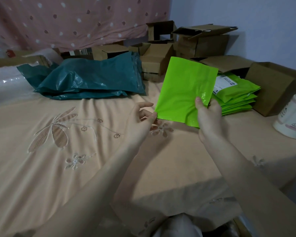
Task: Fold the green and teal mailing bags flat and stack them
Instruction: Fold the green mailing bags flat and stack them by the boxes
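A green mailing bag (184,89), folded flat, is held above the bed (75,151), gripped by the right hand (208,113) and pinched at a corner by the left hand (142,120). A green stack (236,98) is built alongside; the teal bags (92,79) appear heaped, seemingly unsorted.

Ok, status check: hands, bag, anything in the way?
Right hand gripping green bag, held up off the bed. Left hand pinching its lower left corner. Green stack just right, teal pile back left. Nothing blocking.
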Available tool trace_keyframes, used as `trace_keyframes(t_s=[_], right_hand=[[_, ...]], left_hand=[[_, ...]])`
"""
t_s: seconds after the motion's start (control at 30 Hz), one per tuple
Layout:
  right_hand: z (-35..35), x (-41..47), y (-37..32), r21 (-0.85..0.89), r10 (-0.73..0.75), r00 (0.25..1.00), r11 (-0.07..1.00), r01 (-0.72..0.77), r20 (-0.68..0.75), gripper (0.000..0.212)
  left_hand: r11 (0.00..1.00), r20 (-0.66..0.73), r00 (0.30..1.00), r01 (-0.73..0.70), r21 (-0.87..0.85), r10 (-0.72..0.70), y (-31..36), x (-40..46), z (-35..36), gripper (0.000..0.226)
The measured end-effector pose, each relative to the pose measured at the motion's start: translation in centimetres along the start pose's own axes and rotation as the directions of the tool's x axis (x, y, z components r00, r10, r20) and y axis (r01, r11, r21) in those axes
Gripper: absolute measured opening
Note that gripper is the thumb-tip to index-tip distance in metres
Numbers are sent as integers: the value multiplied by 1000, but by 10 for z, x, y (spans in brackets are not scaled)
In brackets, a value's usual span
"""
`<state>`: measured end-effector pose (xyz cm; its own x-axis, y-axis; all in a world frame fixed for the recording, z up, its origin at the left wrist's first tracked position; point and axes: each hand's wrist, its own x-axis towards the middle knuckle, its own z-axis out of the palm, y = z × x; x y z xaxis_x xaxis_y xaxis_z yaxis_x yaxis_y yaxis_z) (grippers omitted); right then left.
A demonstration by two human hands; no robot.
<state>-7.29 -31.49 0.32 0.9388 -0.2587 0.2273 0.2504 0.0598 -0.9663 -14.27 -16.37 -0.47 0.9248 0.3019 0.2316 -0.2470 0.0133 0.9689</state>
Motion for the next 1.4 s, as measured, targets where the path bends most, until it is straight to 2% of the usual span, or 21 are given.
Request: trace_keyframes(t_s=[0.1,0.17,0.23,0.3,0.37,0.5,0.57,0.63,0.7,0.77,0.87,1.0,1.1,1.17,1.23,1.3,1.4], right_hand=[[-3,3,0,-69,8,995,998,-1,101,5],[-6,6,-1,-93,21,986,996,-6,163,6],[-7,7,-3,-103,19,979,995,2,204,8],[-7,10,-5,-93,30,980,996,-12,196,17],[-8,16,-9,-73,79,987,995,-69,140,31],[-18,31,-12,30,224,966,973,-230,130,35],[-25,39,-7,-21,185,976,983,-184,114,36],[-32,49,1,-199,59,996,979,-44,73,30],[-37,57,7,-390,-73,993,915,103,90,27],[-39,66,12,-557,-187,972,797,233,139,26],[-40,76,19,-679,-285,934,644,353,216,27],[-39,88,31,-784,-284,908,464,412,309,30],[-41,88,35,-864,-301,900,300,403,315,31],[-41,85,35,-901,-327,897,214,376,297,29],[-39,84,36,-907,-330,890,173,385,315,32],[-35,85,39,-871,-317,862,170,462,396,42],[-26,88,47,-786,-250,821,246,567,513,46]], left_hand=[[997,-67,995,69,25,-67,2,3,-2,22],[993,-29,998,51,105,-48,4,6,0,29],[994,48,999,20,110,-25,5,9,6,31],[992,53,999,-11,122,5,5,17,15,23],[982,-11,1000,-13,187,16,3,27,23,19],[974,-77,997,33,223,-16,-6,43,37,21],[971,-73,997,38,237,-21,-13,50,46,22],[954,-59,998,22,300,-4,-21,57,56,24],[931,-34,999,0,366,13,-28,64,66,28],[909,-13,999,-22,417,30,-34,73,75,30],[873,-8,999,-40,487,50,-41,86,85,35],[808,32,995,-92,583,91,-52,98,92,39],[761,72,994,-112,639,86,-66,103,94,39],[656,73,994,-111,747,85,-71,103,94,50],[570,87,988,-144,809,127,-67,102,96,72],[542,182,973,-229,808,139,-62,104,98,87],[498,325,944,-309,810,56,-63,108,101,85]])
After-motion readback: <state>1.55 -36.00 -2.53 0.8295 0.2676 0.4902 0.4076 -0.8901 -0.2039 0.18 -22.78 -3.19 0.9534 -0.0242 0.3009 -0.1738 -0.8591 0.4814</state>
